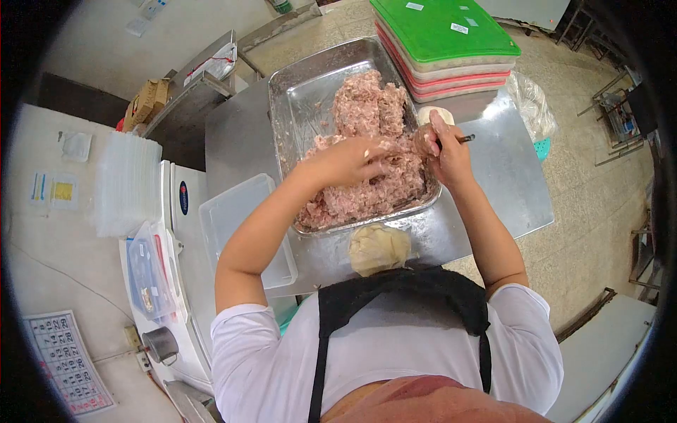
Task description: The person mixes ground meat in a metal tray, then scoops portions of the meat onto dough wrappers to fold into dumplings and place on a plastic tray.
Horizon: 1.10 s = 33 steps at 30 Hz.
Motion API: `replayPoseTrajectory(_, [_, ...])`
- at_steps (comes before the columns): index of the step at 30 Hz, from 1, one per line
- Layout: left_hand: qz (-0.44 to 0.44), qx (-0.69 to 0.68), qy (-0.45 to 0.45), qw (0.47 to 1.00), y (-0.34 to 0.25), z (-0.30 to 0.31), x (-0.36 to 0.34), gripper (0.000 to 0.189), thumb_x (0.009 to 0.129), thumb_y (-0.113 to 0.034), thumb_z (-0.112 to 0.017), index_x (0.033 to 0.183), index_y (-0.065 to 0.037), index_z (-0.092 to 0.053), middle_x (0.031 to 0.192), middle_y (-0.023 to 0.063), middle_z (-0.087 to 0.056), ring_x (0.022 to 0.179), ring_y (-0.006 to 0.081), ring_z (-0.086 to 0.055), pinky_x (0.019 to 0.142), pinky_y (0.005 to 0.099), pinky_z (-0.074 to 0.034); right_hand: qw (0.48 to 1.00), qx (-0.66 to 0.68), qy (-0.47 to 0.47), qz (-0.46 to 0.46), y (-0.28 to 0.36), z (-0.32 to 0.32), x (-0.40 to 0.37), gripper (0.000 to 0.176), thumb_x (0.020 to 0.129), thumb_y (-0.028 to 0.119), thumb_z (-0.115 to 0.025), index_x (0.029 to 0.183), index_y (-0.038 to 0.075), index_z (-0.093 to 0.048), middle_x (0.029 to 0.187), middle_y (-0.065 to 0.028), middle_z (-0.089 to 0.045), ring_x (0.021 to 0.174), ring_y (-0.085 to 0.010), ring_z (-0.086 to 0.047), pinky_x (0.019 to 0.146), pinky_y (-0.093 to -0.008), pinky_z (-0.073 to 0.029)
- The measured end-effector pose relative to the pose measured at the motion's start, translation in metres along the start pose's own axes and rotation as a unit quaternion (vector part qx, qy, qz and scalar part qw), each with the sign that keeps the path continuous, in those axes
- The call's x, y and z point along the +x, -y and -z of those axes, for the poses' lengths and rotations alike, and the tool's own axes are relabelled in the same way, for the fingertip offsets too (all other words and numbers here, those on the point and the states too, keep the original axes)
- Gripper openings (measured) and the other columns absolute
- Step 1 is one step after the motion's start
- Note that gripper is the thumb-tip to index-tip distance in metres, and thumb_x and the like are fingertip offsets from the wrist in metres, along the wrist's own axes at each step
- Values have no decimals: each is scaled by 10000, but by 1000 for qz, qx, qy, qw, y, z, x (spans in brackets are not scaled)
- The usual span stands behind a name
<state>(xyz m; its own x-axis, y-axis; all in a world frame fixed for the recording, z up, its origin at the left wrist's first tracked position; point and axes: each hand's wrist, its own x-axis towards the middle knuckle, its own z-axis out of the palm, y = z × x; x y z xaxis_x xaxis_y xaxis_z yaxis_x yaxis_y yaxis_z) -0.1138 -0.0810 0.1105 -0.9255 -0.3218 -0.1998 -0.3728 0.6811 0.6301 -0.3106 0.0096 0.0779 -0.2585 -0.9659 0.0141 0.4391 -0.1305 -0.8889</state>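
Observation:
A deep metal tray (276, 106) holds a large mound of raw ground meat (360, 106). My left hand (350, 161) lies over the meat with its fingers apart. At the tray's right edge, my right hand (451, 158) is closed around a dark-handled tool (465, 139), whose working end I cannot make out. A lump of meat (425, 141) shows beside the fingers of that hand. Just beyond it sits a pale round stack (441, 114), partly hidden. Close to my apron, a yellowish round stack in clear plastic (379, 248) rests on the steel table (511, 169).
Stacked flat containers with a green lid (444, 32) stand at the back right. A clear plastic bag (529, 102) is beside them. On the left lie a translucent plastic lid (243, 211) and a white appliance (187, 233). A metal cup (161, 344) stands lower left.

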Motion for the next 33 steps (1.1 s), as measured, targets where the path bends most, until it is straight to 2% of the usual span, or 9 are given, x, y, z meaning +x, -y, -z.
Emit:
replayPoseTrajectory(1, [0,1,2,1000,-8,4,-9,464,817,-265,-671,1235,-105,-550,1264,182,-513,1218,396,-442,1051,467,-351,1000,1,-2,0,0,5,0,534,979,355,-492,523,115,-351,507,13,-320,494,-117,-304,510,-285,-265])
replayPoseTrajectory(3, [-35,188,-90,977,-12,18,-35,642,723,-269,-740,1318,-202,-509,1483,95,-351,1375,346,-292,1097,501,-290,1000,-7,12,23,0,12,-2,534,995,369,-441,536,109,-351,508,7,-313,504,-133,-308,547,-300,-310])
replayPoseTrajectory(7, [71,298,12,952,11,11,-64,693,691,-215,-757,1330,-230,-490,1487,75,-339,1399,371,-228,1121,559,-218,993,32,53,100,16,-5,-4,505,980,362,-486,560,85,-442,534,17,-378,523,-87,-350,509,-249,-269])
replayPoseTrajectory(12, [-40,423,-30,905,44,-11,-60,810,565,-142,-802,1310,-259,-506,1398,38,-429,1324,370,-333,1111,544,-258,969,-75,94,216,-15,-20,13,560,1000,440,-377,579,72,-403,535,-5,-368,508,-134,-336,567,-304,-362])
replayPoseTrajectory(13, [-39,422,-29,905,46,-10,-60,810,565,-142,-802,1310,-259,-506,1398,38,-429,1324,370,-333,1111,544,-258,986,-111,57,106,-13,-19,5,553,992,457,-377,600,71,-433,547,-4,-389,514,-116,-353,542,-288,-352])
replayPoseTrajectory(21, [-28,368,-40,928,45,5,-52,837,511,-240,-827,1290,-224,-521,1281,20,-526,1234,299,-434,1103,576,-258,979,-184,45,72,-50,21,-3,506,978,403,-437,587,83,-423,541,-5,-371,519,-116,-339,529,-286,-310])
replayPoseTrajectory(25, [-54,375,-78,922,35,32,-39,814,518,-247,-823,1276,-217,-530,1267,27,-533,1226,296,-446,1109,583,-244,998,-65,20,2,-53,36,8,469,970,353,-481,589,82,-434,547,0,-355,528,-124,-329,562,-284,-326])
replayPoseTrajectory(27, [-84,371,-182,907,34,54,-26,764,559,-221,-801,1275,-235,-534,1258,19,-537,1249,293,-434,1109,592,-230,999,-50,15,-12,-51,37,8,459,969,337,-491,590,83,-433,552,2,-355,531,-124,-328,575,-283,-332])
replayPoseTrajectory(33, [-73,459,-177,867,65,79,51,722,688,-117,-723,1342,-308,-484,1410,-39,-448,1320,266,-377,1130,553,-220,996,-91,3,-27,-51,35,2,450,946,361,-501,594,87,-443,572,-2,-388,548,-109,-356,572,-273,-332])
